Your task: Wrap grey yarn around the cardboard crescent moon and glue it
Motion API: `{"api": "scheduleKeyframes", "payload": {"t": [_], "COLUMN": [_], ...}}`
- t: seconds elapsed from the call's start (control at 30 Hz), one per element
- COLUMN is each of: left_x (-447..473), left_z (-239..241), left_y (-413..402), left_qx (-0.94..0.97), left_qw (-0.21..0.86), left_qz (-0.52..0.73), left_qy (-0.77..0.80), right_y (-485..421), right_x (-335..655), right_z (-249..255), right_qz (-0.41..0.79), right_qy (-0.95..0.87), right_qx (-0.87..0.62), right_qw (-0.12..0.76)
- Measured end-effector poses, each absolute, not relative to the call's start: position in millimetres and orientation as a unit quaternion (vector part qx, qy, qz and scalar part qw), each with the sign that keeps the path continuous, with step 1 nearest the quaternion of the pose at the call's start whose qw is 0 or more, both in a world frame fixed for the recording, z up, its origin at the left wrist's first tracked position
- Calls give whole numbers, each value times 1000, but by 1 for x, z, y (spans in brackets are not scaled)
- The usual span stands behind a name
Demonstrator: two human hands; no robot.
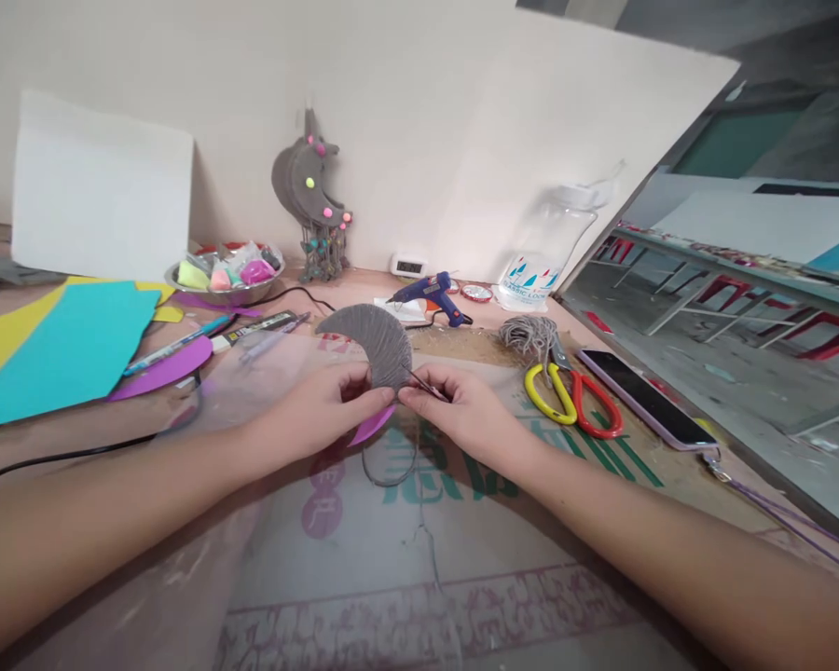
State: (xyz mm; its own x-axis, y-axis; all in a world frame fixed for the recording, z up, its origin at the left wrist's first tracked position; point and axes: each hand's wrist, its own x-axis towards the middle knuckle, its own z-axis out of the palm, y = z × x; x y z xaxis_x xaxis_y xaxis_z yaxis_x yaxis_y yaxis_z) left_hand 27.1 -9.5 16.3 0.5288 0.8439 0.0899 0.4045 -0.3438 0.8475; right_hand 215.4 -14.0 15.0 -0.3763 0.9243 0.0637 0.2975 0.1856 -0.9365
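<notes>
My left hand (325,407) is closed on the lower end of a crescent-shaped foam piece (378,343) that is mostly wrapped in grey yarn, its purple tip (369,427) still bare. My right hand (461,410) pinches the grey yarn strand right beside the crescent, fingers pressed together. A loose loop of the yarn (390,466) hangs below both hands over the plastic sheet (364,559) covering the table.
Yellow-and-red scissors (573,396), a grey yarn ball (529,334) and a phone (647,399) lie to the right. A blue glue gun (430,294) and a plastic jar (549,252) stand behind. Foam sheets (62,349), pens and a metal bowl (224,278) are left; a finished moon decoration (311,196) leans on the wall.
</notes>
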Motion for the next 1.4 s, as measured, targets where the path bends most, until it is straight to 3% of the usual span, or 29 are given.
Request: {"api": "scheduleKeyframes", "payload": {"t": [0.37, 0.53, 0.63, 0.77, 1.4], "left_x": [25, 24, 23, 24, 24], "left_z": [17, 20, 21, 20, 21], "left_y": [-8, -9, -8, -8, -8], "left_qx": [784, 776, 779, 783, 789], "left_qw": [385, 366, 359, 351, 345], "left_qz": [280, 290, 300, 313, 307], "left_qy": [399, 425, 417, 407, 405], "right_y": [-18, -17, -17, -19, -17], "right_x": [219, 240, 247, 244, 245], "right_z": [19, 23, 21, 19, 15], "right_qz": [346, 129, -18, -121, -205], "right_qy": [-791, -859, -884, -901, -904], "right_qx": [-418, -381, -364, -321, -312], "right_qw": [283, 316, 291, 264, 209]}}
